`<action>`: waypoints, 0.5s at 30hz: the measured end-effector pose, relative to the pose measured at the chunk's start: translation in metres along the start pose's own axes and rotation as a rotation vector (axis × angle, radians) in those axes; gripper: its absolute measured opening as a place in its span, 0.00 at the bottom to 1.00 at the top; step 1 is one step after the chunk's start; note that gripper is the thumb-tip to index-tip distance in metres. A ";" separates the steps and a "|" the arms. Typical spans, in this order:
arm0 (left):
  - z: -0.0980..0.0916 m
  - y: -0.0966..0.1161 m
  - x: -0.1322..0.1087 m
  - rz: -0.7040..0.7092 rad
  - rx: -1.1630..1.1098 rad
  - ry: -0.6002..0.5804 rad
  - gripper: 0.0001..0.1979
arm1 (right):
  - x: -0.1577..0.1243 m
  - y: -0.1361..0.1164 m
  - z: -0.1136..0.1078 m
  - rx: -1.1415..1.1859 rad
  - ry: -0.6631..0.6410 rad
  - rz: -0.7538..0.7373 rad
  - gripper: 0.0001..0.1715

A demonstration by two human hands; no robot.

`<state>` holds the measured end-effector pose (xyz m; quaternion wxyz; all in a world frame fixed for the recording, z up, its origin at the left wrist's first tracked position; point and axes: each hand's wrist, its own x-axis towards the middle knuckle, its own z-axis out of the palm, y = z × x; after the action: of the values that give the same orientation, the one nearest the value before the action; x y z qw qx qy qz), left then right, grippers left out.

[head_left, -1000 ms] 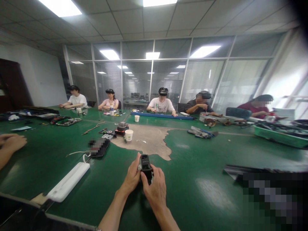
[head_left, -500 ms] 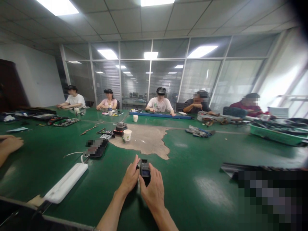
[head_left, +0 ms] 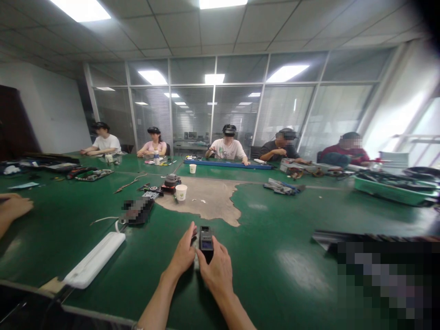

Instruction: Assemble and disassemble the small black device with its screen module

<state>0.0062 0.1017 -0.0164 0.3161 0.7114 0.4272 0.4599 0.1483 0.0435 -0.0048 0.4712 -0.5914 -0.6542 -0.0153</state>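
My right hand point(head_left: 217, 268) is wrapped round a small black box-shaped device point(head_left: 206, 240), thumb on its near left side and fingers along its right. A little dark screen is on the device's upward face, and it stands on or just above the green table point(head_left: 261, 275). My left hand point(head_left: 184, 250) is just left of the device, fingers stretched forward, with a narrow gap between. A dark sliver shows by its fingertips; I cannot tell what it is. The left palm is hidden.
A white power strip point(head_left: 96, 261) lies at left, near a person's hand point(head_left: 15, 207). Paper cups point(head_left: 181, 192) stand farther off. Gloves point(head_left: 280, 187), a green basket point(head_left: 392, 190) and a dark metal part point(head_left: 326, 240) lie to the right. Several people sit across the table.
A thin gap now shows between my left hand and the device, which my right hand still holds. Across the table, the middle person's hand has risen from the blue bar.
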 end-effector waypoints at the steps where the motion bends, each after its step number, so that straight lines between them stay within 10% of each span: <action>1: 0.000 0.000 0.000 -0.003 -0.001 0.007 0.44 | 0.000 0.000 0.000 -0.003 -0.003 0.006 0.33; 15: -0.014 0.033 -0.008 0.056 0.163 -0.237 0.57 | 0.006 -0.006 -0.003 0.066 -0.013 0.060 0.28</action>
<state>0.0020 0.0809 0.0135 0.2925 0.7957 0.4027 0.3452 0.1463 0.0442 0.0042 0.4867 -0.5949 -0.6392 0.0244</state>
